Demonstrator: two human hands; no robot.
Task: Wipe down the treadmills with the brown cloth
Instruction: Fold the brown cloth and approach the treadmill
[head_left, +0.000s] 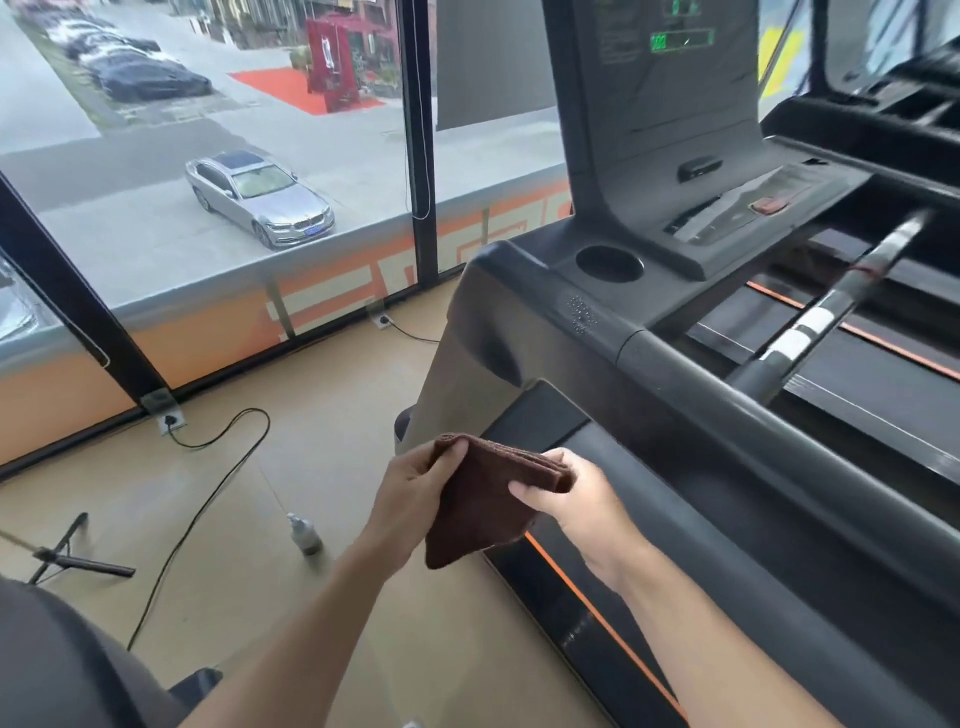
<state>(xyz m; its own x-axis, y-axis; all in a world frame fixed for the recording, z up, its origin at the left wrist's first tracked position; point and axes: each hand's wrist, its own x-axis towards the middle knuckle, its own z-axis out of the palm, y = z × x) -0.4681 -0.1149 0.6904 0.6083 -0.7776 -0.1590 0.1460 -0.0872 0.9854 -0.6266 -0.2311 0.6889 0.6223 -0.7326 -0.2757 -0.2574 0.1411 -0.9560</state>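
Head view, cloth: folded dark-brown terry cloth (480, 501) sits lower centre of frame, held in the air betw. both hands, just left of the treadmill's side rail, not touching it.
Left hand: left hand (415, 488) pinches the cloth's upper left corner, thumb over the fold.
Right hand: right hand (574, 501) grips the right edge, fingers curled round the stacked layers.
Treadmill: big black treadmill w/ grey console (675, 332) fills the right half; orange stripe along the deck edge, lower centre-right.
Floor: small clear spray bottle (305, 534) stands lower left of centre, near a black power cable (208, 509).
Handling: likely light, soft, floppy; won't slip or break. Prob. best kept folded as a pad and pressed flat under one palm, gripped at the folded edge so layers don't fan out.
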